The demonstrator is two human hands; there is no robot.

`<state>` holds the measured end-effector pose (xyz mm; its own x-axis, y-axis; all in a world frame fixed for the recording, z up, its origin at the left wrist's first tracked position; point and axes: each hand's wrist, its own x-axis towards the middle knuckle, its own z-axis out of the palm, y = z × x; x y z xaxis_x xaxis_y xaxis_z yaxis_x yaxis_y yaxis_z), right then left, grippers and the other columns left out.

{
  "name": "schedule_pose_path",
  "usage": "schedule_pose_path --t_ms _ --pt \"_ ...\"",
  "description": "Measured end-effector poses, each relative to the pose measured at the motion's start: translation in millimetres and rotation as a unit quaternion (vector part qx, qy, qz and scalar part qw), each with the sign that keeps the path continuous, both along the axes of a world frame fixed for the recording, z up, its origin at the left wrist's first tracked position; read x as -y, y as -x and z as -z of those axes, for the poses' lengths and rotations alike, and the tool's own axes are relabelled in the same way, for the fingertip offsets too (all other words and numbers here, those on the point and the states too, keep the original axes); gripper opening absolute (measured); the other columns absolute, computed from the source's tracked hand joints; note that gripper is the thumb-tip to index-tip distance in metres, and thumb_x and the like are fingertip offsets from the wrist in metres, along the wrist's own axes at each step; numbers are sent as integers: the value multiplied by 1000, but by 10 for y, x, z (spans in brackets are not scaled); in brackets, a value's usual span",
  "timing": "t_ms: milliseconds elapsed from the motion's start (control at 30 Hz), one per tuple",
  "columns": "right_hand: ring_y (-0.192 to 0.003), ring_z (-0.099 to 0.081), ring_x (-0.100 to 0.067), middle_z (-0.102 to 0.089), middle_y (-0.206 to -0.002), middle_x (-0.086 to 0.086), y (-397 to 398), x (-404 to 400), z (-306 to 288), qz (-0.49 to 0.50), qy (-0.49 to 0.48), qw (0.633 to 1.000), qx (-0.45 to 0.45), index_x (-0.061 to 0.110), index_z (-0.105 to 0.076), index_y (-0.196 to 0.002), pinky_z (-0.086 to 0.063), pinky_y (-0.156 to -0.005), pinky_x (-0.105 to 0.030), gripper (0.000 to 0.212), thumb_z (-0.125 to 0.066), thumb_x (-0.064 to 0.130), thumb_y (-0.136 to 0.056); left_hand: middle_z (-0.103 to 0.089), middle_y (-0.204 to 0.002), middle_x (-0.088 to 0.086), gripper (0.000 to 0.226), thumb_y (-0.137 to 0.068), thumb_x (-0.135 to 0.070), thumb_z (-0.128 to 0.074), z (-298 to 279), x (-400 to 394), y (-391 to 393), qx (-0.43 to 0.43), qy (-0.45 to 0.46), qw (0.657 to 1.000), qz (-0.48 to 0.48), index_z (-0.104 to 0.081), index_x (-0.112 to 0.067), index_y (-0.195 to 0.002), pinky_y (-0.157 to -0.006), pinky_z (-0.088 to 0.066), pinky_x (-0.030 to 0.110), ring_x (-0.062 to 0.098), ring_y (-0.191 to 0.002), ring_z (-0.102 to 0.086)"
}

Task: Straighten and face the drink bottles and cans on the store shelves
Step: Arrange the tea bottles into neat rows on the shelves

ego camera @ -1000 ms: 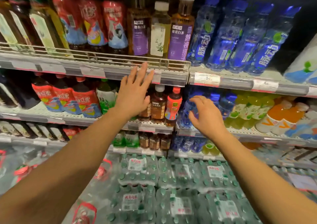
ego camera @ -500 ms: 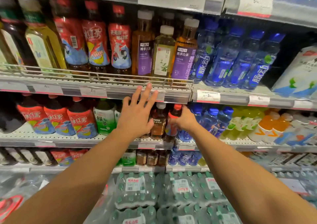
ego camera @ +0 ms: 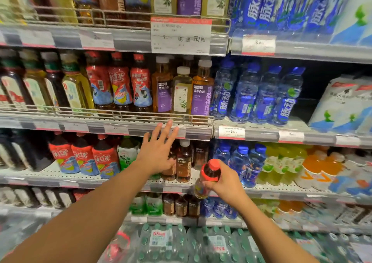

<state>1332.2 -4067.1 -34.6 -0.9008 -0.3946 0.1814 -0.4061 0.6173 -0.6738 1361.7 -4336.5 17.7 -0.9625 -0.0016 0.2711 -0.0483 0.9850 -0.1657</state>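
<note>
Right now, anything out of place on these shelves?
Yes: a red-capped bottle is off the shelf, tilted in the right hand, in front of the blue bottles. Left hand is open by the brown tea bottles.

Price tags [ego camera: 231,132], promotional sign [ego camera: 180,36], white wrapped packs [ego camera: 342,105]

The red-capped bottle [ego camera: 207,179] in the right hand [ego camera: 225,184] looks like clear, glossy plastic with a smooth red plastic cap and a shiny printed wrap. The shelves [ego camera: 66,179] appear to be pale painted metal, matt and perforated with small holes, fronted by a thin wire rail [ego camera: 112,113] and clear glossy plastic price strips [ego camera: 130,41] holding matt paper tags [ego camera: 180,35]. The blue bottles [ego camera: 244,95] are translucent ribbed plastic with glossy labels, and the water packs [ego camera: 161,240] below sit in crinkled, shiny plastic film.
</note>
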Motion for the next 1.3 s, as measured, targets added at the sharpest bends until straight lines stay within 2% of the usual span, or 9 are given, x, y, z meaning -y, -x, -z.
schedule_pose_path --t_ms 133,267,467,567,700,833,1033,1167,1300 --pt "-92 -64 -1 -68 -97 22 -85 -222 -311 -36 21 998 -37 45 -59 -108 -51 -83 -30 52 -90 40 -67 34 -164 0 104 -95 -50 -57 -185 -96 -118 46 -26 998 -23 21 -28 -159 -124 -17 55 32 -156 14" --pt "-94 -63 9 -67 -99 28 -177 -374 -665 -66 40 995 -66 59 -51 -104 -48 -83 -22 60 -93 43 -64 4 -172 2 84 -98 -40 -54 -426 -94 -338 31 -72 997 -28 -4 -25 -163 -124 -23 49 27 -157 -4" --pt "-90 -63 13 -73 -96 23 -323 -320 -1169 -70 106 989 -73 43 -63 -113 -46 -78 -17 55 -94 33 -68 -32 -164 5 65 -96 -32 -59 -1007 224 -684 -46 -132 990 -30 -37 -17 -156 -118 -33 42 26 -148 -32" --pt "-91 -64 12 -72 -94 27 -383 -231 -1356 -83 124 985 -82 47 -61 -109 -47 -79 -18 53 -93 33 -69 -48 -154 3 55 -98 -33 -58 -1296 488 -711 -78 -158 983 -48 -47 -19 -149 -110 -42 41 24 -138 -46" --pt "-91 -67 8 -70 -98 33 -429 -90 -1611 -88 144 981 -93 45 -62 -112 -47 -79 -21 52 -92 34 -71 -73 -116 -5 26 -96 -29 -59 -1767 726 -677 -166 -163 972 -19 -72 -27 -118 -87 -55 39 18 -106 -67" --pt "-96 -69 4 -73 -107 28 -424 129 -1968 -75 169 974 -130 38 -59 -134 -49 -85 -19 71 -91 39 -70 -73 -100 -8 23 -97 -28 -56 -2509 846 -569 -264 -143 953 36 -75 -27 -111 -85 -55 39 12 -91 -64" --pt "-99 -73 -8 -77 -107 16 -414 439 -2622 -74 182 966 -168 39 -65 -120 -56 -95 -46 57 -93 34 -71 -63 -130 4 35 -96 -25 -59 -3706 1026 -269 -398 -80 910 86 -61 -20 -130 -101 -48 44 26 -124 -53" --pt "-99 -74 -10 -77 -107 13 -481 560 -3020 -75 199 959 -189 41 -64 -123 -58 -94 -46 58 -91 32 -73 -44 -152 12 57 -92 -28 -59 -4258 1246 -9 -423 0 906 25 -45 -17 -146 -115 -31 55 38 -144 -30" --pt "-100 -74 -11 -77 -108 13 -574 589 -3252 -76 207 954 -202 46 -64 -119 -58 -96 -47 54 -90 29 -75 -28 -163 15 66 -96 -41 -55 -4479 1414 218 -396 4 918 -18 -34 -16 -153 -122 -13 60 40 -153 -12"
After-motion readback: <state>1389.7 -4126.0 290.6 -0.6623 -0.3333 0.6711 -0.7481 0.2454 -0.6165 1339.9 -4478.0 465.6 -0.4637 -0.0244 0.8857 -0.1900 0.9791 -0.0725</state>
